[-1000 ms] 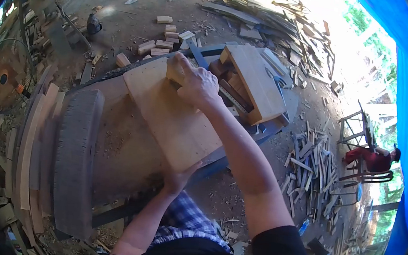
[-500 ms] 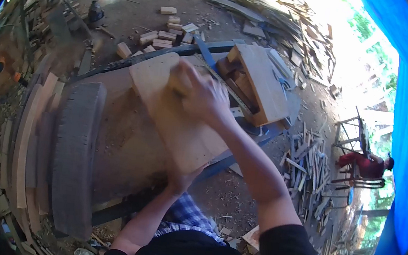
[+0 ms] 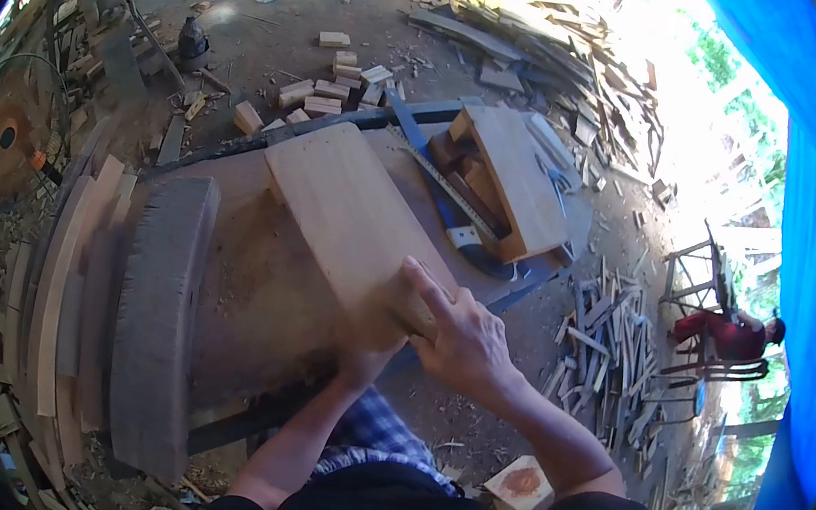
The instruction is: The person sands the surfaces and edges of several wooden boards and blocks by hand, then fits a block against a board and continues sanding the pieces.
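I see the right hand [image 3: 463,342] clenched over a small wooden block [image 3: 409,308], pressing it onto the near end of a pale board [image 3: 352,213]. Just beneath those fingers, the left hand [image 3: 363,356] meets the board's end; its fingers are hidden, so I cannot tell their grip. The board runs away from the fingers across a dusty workbench [image 3: 243,287]. Beyond the fingertips lie a tape measure [image 3: 441,188], a wooden box [image 3: 513,171] and scattered offcuts [image 3: 320,99]. Far right of the fingers, a person in red [image 3: 731,337] sits.
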A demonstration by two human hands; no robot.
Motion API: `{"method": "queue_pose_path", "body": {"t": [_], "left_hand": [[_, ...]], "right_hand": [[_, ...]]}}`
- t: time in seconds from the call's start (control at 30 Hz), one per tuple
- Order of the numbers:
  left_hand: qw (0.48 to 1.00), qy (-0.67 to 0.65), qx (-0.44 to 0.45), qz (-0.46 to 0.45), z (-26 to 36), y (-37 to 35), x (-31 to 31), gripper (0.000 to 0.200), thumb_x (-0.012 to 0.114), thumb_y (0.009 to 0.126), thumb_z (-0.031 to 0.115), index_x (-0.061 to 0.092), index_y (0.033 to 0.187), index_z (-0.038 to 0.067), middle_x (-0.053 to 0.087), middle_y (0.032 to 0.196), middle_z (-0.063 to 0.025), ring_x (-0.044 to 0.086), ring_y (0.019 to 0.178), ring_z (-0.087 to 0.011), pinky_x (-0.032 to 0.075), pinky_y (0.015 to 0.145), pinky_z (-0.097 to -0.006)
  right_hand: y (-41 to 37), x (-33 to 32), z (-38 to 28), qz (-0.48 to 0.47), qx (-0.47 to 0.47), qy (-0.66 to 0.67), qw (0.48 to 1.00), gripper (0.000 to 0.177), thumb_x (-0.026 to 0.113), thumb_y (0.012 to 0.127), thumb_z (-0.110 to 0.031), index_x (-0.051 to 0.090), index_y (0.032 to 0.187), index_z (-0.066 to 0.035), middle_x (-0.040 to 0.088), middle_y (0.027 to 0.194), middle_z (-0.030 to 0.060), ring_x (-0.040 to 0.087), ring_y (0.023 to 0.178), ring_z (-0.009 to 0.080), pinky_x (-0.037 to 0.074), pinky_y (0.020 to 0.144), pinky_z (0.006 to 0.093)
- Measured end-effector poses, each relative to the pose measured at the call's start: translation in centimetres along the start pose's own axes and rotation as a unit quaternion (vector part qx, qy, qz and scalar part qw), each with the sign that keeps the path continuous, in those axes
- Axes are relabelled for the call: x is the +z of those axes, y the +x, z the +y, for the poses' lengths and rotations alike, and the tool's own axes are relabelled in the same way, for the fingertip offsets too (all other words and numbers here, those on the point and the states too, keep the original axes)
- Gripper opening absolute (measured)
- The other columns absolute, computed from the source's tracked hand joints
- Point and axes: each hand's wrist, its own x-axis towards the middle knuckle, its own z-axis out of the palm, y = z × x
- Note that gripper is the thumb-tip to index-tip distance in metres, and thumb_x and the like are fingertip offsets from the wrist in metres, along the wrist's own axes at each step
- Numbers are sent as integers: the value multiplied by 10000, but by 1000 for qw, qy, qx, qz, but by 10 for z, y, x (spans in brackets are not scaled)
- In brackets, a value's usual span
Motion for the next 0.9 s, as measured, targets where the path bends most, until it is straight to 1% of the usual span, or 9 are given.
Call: {"method": "queue_pose_path", "body": {"t": [0.13,0.33,0.47,0.53,0.6,0.67,0.8,0.87,0.9], "left_hand": [[999,27,5,-38,-6,-4,-1,684,898,699,153,514,1242,-6,639,1112,-144,654,973,-270,535,834,-380],[996,4,-47,-82,-2,-4,-3,476,886,714,145,623,1076,-17,689,975,-139,689,863,-280,545,773,-380],[990,-17,-119,-77,-29,-27,-2,362,832,793,118,649,1075,-14,703,1028,-106,680,913,-209,550,798,-352],[950,-70,-273,-133,-42,-40,-8,272,703,928,196,685,1093,-20,692,1084,-68,642,1015,-154,513,899,-297],[913,-181,-317,-181,-16,-32,-9,296,688,938,195,678,1124,-35,695,1107,-89,646,1006,-175,505,900,-329],[978,30,-159,-136,-48,-43,-11,298,740,893,159,676,1097,-48,694,1114,-132,650,1003,-207,507,898,-351],[960,-66,-256,-87,-6,-27,-3,348,797,836,132,656,1087,-65,692,1099,-166,658,983,-228,513,884,-381],[955,-87,-275,-66,14,-14,1,378,805,830,138,644,1101,-71,691,1101,-171,661,980,-227,516,877,-387],[963,-28,-255,-78,10,-18,1,338,777,856,139,653,1092,-68,693,1080,-150,661,960,-215,528,845,-372]], "right_hand": [[68,7,-3,5,13,-19,1000,866,648,724,-169,300,1504,-311,622,997,284,659,852,435,531,738,510],[230,24,-19,96,-16,2,995,743,650,744,-205,365,1428,-256,670,914,212,673,873,396,530,775,495],[175,12,-19,3,-2,-41,999,739,612,771,-271,352,1463,-274,644,1047,198,652,963,355,525,826,458],[104,6,-10,-37,-4,-55,998,809,592,765,-294,307,1522,-304,609,1098,183,620,985,322,507,839,428],[40,21,6,-47,24,-109,993,879,607,752,-231,240,1546,-320,593,996,205,639,848,333,540,719,406],[-16,13,4,43,21,-36,998,893,670,736,-176,278,1525,-316,583,917,236,657,703,374,551,642,458],[7,1,-1,-44,58,32,997,911,674,762,-168,229,1544,-315,552,1007,256,638,940,391,530,764,453],[73,19,-5,-6,25,21,999,888,669,776,-171,236,1541,-295,544,1093,267,631,980,380,514,810,453],[105,34,-2,100,-30,11,994,832,655,780,-173,272,1516,-233,579,1077,218,647,948,336,529,791,438]]}}
